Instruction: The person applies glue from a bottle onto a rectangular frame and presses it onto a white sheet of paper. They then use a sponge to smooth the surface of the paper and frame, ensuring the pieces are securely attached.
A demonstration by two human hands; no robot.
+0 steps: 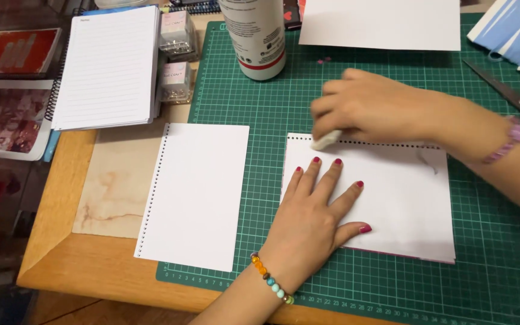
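Under the left hand (317, 219) lies punched paper (392, 198), right fingers (338, 111) above.

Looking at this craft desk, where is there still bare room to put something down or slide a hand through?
Bare green mat lies right of the white sheet that the left hand presses, and between the glue bottle and the right hand. The top left is crowded: lined notebook, clear boxes.

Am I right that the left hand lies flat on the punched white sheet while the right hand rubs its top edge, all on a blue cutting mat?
Nearly. The head view shows the cutting mat is green, not blue. The left hand does lie flat on the punched white sheet while the right hand rubs its top edge.
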